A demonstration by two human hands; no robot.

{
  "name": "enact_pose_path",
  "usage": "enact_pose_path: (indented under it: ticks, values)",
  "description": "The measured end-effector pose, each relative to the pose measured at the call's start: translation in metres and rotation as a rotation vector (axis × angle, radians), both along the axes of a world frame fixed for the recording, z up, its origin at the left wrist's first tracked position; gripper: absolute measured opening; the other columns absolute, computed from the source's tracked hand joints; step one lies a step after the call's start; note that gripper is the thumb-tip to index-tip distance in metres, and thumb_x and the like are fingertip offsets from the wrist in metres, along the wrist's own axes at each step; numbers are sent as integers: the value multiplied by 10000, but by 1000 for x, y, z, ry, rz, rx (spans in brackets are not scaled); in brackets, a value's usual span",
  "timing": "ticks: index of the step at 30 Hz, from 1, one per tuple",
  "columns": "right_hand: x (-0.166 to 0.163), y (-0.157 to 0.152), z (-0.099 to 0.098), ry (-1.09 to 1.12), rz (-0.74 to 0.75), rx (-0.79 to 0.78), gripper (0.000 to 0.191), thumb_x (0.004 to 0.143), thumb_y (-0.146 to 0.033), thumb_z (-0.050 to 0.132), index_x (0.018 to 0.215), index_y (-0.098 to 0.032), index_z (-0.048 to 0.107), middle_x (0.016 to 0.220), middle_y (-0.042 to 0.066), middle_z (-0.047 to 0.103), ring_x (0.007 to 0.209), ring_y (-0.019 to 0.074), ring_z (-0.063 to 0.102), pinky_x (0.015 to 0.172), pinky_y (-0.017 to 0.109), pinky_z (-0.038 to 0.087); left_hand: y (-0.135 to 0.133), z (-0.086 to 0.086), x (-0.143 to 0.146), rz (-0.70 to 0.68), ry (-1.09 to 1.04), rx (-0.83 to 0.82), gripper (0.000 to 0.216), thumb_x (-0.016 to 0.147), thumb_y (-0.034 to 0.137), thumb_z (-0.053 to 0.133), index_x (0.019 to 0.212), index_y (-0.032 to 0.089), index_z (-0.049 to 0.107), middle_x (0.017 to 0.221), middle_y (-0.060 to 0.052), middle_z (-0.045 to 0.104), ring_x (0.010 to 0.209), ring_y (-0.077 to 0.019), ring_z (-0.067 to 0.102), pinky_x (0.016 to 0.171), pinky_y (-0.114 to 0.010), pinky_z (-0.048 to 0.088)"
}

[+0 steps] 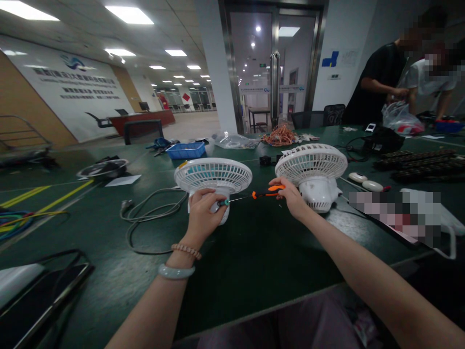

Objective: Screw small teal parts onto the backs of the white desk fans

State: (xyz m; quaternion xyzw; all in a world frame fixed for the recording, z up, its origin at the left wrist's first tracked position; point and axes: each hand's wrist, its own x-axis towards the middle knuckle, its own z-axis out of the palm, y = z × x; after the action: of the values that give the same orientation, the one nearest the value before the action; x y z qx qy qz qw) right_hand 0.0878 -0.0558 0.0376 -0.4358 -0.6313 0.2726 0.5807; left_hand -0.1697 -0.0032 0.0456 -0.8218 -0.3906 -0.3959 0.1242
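Note:
My right hand (289, 195) is closed on an orange-and-black screwdriver (267, 192), whose thin shaft points left. Between the fingers of my left hand (205, 206) is a small teal-and-black piece (223, 203); its kind is not clear. The screwdriver's tip reaches to the teal end of that piece, and whether they touch I cannot tell. Right behind my left hand stands a white fan (232, 179), its stand partly hidden by the hand. A second white fan (316, 174) is just behind my right hand, its motor housing facing me.
A grey cable (132, 220) lies coiled at the left. Farther back are a blue tray (186, 150), a clear plastic bag (234, 140) and a heap of copper-coloured parts (279, 135). Two white oval pieces (372, 186) lie at the right. Two people (381, 80) stand at the far right.

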Motion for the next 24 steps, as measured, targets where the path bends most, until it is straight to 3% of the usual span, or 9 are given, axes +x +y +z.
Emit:
enact_pose_path:
  ticks: [5, 17, 24]
  values:
    - [0, 1, -1, -19, -21, 48, 343, 650, -182, 346, 939, -197, 530, 950, 43, 524, 867, 191, 467, 669, 301, 404, 0, 0, 1, 13, 2, -8, 138, 670, 219, 597, 804, 231, 627, 836, -21, 642, 983, -234, 503, 871, -404, 351]
    - [-2, -1, 0, 6, -48, 104, 351, 686, -168, 365, 1008, -224, 494, 856, 24, 472, 809, 173, 455, 686, 299, 391, -1, 1, 2, 8, 0, 2, 136, 677, 245, 596, 809, 230, 629, 846, -24, 639, 973, -233, 508, 868, -398, 358]
    - [-4, -4, 1, 14, -83, 77, 239, 830, -338, 373, 1008, -234, 493, 829, 7, 484, 679, 127, 448, 616, 264, 373, -2, 1, 2, 7, 0, -14, 139, 675, 235, 600, 812, 233, 625, 830, -22, 638, 984, -234, 503, 881, -402, 344]
